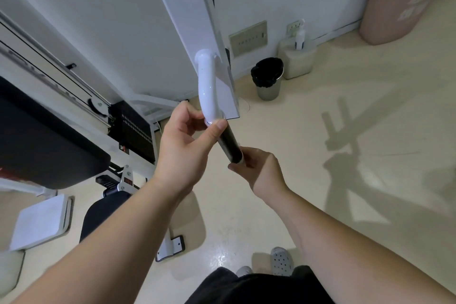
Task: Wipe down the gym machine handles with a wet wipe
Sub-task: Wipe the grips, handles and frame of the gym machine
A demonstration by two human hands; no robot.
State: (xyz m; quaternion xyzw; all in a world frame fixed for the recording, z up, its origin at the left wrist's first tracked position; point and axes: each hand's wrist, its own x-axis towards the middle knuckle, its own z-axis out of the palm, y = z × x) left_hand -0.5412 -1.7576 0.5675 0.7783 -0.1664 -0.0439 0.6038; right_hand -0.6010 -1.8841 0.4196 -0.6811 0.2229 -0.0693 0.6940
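Head view: left hand and right hand pinch handle, slanting down-right toward the person.

The handle sits near the middle of the frame, slanting down toward the lower right. Its upper part is a glossy white tube that curves out of a round flange on the machine's white beam. Below the bend it carries a straight black grip sleeve. The left hand wraps the joint where white meets black, thumb laid across it. The right hand pinches the lower end, where a pale band shows. Whether that band is the wet wipe or an end cap, I cannot tell.
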